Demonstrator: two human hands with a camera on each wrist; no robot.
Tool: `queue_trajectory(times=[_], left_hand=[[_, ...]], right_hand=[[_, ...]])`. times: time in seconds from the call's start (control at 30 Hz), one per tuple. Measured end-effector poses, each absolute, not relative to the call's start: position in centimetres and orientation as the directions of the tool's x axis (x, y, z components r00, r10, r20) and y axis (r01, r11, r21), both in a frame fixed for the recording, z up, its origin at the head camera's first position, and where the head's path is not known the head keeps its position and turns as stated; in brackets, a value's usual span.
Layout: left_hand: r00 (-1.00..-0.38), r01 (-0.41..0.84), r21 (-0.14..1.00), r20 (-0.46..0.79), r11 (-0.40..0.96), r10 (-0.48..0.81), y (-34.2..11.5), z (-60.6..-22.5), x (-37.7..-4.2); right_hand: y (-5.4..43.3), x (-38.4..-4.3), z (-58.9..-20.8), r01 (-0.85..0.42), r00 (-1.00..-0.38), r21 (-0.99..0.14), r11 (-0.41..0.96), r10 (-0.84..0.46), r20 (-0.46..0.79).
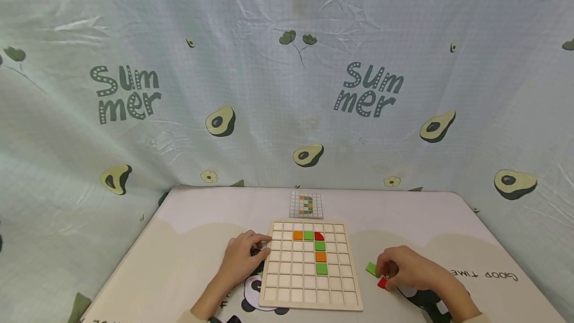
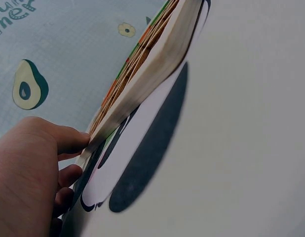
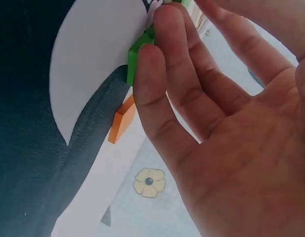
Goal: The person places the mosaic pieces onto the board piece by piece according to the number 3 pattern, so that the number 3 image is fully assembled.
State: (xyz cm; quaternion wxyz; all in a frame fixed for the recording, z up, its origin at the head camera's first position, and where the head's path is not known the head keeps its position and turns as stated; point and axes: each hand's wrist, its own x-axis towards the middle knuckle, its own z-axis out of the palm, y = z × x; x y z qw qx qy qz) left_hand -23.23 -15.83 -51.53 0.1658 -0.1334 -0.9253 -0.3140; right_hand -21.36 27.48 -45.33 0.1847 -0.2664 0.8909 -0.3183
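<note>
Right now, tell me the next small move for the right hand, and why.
Probably carry the red piece with the right hand to the bare cell just below the lowest green tile on the board. The hand is right at that piece, and the pattern card appears to end its coloured column in red, though its print is small.

The person wears light cream sleeves, the left sleeve [image 1: 190,317] and right sleeve [image 1: 478,318] showing only as small plain edges at the bottom of the head view, with a bare left forearm [image 1: 211,294] and right forearm [image 1: 456,297]. The left grip [image 1: 242,259] and right grip [image 1: 407,267] are bare hands with rounded fingertips. In the right wrist view, fine creases cross the palm [image 3: 251,153] and the finger joints.
</note>
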Motion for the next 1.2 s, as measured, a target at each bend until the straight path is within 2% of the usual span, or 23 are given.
queue_trajectory(times=[0.23, 1.2], left_hand=[[-0.909, 0.349, 0.533, 0.393, 0.771, 0.140, -15.91, -51.67, -23.16], [-0.918, 0.337, 0.543, 0.372, 0.769, 0.139, -15.80, -51.40, -23.16]], right_hand=[[27.61, -21.45, -45.60, -0.400, -0.765, -0.672, 0.623, -0.631, -0.128], [26.93, -21.41, -45.67, -0.441, -0.754, -0.651, 0.618, -0.649, -0.106]])
